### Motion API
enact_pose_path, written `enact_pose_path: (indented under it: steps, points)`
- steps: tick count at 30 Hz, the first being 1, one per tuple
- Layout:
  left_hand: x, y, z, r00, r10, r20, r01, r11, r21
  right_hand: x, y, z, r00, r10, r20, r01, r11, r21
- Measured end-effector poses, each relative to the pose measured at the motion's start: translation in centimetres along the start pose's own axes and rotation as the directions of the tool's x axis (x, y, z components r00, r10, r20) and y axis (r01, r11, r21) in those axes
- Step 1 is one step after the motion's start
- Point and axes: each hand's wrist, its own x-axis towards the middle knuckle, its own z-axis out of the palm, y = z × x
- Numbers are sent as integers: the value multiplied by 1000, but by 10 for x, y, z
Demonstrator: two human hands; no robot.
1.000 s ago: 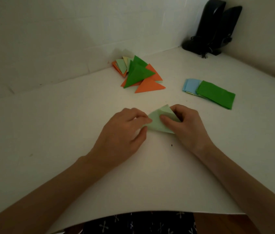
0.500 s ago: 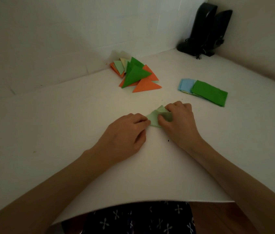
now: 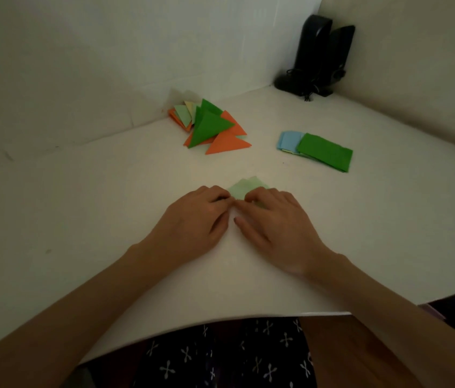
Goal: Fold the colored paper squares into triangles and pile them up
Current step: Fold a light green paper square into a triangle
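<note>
Head view: the white table (image 3: 81, 219) has its near edge below both forearms, with open surface to the left. The pale green folded paper (image 3: 244, 186) lies under both hands' fingertips. The right hand (image 3: 274, 222) presses it with spread fingers. The left hand (image 3: 195, 219) curls at its corner; I cannot tell if it pinches or presses. The pile of orange and green paper triangles (image 3: 212, 127) sits by the white back wall (image 3: 109, 65).

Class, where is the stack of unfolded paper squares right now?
Head view: the unfolded squares lie right of the triangle pile, beyond the right hand.
</note>
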Motion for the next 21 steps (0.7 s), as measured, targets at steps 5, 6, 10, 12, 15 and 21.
enact_pose_path:
  steps: [5, 6, 10, 12, 15, 21]
  points:
    - [-2, 0, 0, 1000, -6, -2, 6, 1000, 24, -1, 5, -3, 998, 44, 46, -42, 998, -37]
    - [-2, 1, 0, 1000, -7, -4, 7, 1000, 24, -3, 7, -5, 998, 54, 42, -52, 998, -44]
    - [-2, 1, 0, 1000, -4, -4, 4, 1000, 30, -14, 16, -10, 996, 88, 14, -87, 995, -49]
    - [-2, 0, 0, 1000, -2, -2, 2, 999, 37, -18, 20, -10, 994, 104, -17, -105, 993, -47]
    - [-3, 1, 0, 1000, -6, -5, 6, 999, 38, -26, 25, -12, 992, 117, -56, -119, 992, -45]
    - [-3, 3, -1, 1000, 9, -26, -7, 998, 55, -34, 27, -15, 971, 184, -153, -197, 977, -77]
